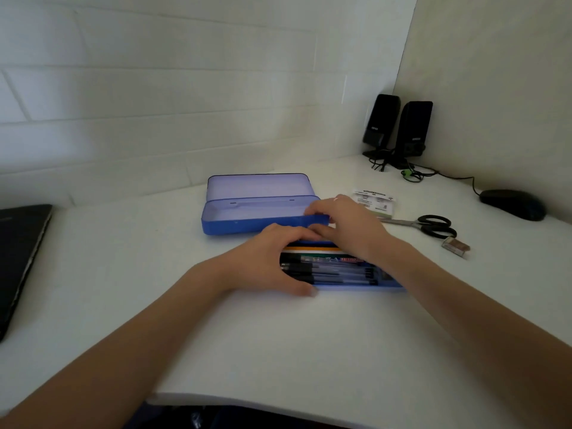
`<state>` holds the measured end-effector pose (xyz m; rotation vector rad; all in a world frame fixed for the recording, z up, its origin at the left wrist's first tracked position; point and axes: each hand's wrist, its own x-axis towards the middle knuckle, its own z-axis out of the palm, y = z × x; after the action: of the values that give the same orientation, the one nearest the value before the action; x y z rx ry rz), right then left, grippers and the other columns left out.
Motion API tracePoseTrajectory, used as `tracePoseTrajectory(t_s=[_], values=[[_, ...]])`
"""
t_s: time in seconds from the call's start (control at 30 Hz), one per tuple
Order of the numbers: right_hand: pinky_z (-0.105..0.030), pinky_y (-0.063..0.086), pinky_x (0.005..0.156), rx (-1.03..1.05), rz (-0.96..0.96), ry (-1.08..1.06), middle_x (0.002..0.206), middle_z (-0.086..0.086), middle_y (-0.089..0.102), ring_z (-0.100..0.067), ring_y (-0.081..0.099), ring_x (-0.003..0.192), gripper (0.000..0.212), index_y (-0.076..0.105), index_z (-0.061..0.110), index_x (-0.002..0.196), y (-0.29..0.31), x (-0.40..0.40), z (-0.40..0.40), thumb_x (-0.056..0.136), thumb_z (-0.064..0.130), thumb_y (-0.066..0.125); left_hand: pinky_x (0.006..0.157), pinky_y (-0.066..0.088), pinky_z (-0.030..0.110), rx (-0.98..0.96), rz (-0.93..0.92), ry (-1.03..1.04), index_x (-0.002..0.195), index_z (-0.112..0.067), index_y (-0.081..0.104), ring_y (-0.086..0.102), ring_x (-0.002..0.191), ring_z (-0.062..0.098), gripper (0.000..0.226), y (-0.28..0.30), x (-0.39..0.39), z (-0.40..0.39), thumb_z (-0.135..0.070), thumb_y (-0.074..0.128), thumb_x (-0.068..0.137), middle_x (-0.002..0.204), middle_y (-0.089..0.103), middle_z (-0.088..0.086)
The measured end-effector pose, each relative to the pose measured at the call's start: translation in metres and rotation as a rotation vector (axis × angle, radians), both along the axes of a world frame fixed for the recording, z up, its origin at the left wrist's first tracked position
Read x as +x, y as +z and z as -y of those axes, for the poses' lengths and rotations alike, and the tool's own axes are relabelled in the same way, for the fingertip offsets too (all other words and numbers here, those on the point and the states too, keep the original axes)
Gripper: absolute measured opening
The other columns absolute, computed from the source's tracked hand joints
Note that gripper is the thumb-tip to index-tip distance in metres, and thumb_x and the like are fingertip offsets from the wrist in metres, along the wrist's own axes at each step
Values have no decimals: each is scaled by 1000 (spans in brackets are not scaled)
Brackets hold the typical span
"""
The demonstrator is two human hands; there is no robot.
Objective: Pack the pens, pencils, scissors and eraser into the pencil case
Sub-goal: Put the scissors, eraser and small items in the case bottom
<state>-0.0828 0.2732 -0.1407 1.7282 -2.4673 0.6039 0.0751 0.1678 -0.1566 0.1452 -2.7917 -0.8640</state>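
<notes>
The blue pencil case lies open at the middle of the desk, its lid tipped back and its base looking empty. Just in front of it sits a shallow blue tray filled with black pens and pencils. My left hand grips the tray's left end, thumb on the near edge. My right hand reaches over the tray's far edge, fingertips against the case's front wall. Black-handled scissors lie to the right, with a small brownish block beside them that may be the eraser.
A printed packet lies behind my right hand. Two black speakers with cables stand in the back right corner, and a black mouse sits at the far right. A dark laptop rests at the left edge. The desk's front edge curves near me.
</notes>
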Motion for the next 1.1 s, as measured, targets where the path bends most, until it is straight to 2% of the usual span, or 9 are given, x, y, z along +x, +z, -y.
tracePoseTrajectory(t_s=[0.13,0.33,0.47,0.6,0.7,0.83,0.93,1.0,1.1], values=[[-29,40,65,-88,-55,-153,98,2,70,-20,60,89,11,66,25,91,-4,8,8,85,31,60,96,38,21,-54,4,44,120,-43,50,44,109,4,67,-2,3,3,-52,76,59,112,55,-25],[-29,41,66,-300,-61,-280,91,2,67,-21,59,89,8,65,27,90,8,11,-9,86,32,60,98,37,26,-184,32,196,127,-35,48,44,112,15,87,-3,10,19,-71,54,48,121,56,-9],[-27,32,57,-378,6,-280,72,12,54,-14,48,75,9,59,28,78,19,10,-36,86,29,61,97,38,34,-174,79,422,137,-30,35,44,118,23,99,1,18,35,-71,56,49,127,55,-3],[-18,30,55,-358,37,-261,68,14,53,-9,46,69,17,53,33,71,14,22,-61,83,27,63,94,35,40,-143,112,676,132,-25,40,42,119,32,95,0,23,45,-73,55,51,127,53,5],[-20,35,58,-310,63,-231,73,13,57,0,48,67,18,53,35,72,1,31,-76,81,26,65,97,32,43,-141,78,793,133,-15,35,38,123,36,79,-1,28,48,-55,64,72,130,48,13],[-25,35,64,-221,130,-226,71,15,57,-2,46,68,20,52,35,71,-15,40,-88,81,25,66,97,29,42,-188,75,865,134,-7,35,35,124,38,53,1,29,53,-30,50,89,132,44,23],[-27,39,67,-205,156,-211,68,16,55,-3,47,68,29,48,39,65,-17,38,-91,80,23,67,94,29,41,-170,91,851,127,-11,42,36,120,36,52,2,29,53,-40,48,85,127,47,20],[-28,41,69,-212,186,-207,69,14,57,-9,49,70,31,49,39,64,-18,35,-94,80,20,67,92,29,40,-160,118,845,122,-14,45,38,118,35,66,2,30,55,-56,41,71,124,49,17],[-19,39,64,-202,285,-165,68,9,60,-8,48,65,27,56,33,65,-17,31,-103,80,13,69,91,29,40,-173,129,879,119,-17,47,38,117,34,71,0,30,59,-66,43,67,123,50,15]])
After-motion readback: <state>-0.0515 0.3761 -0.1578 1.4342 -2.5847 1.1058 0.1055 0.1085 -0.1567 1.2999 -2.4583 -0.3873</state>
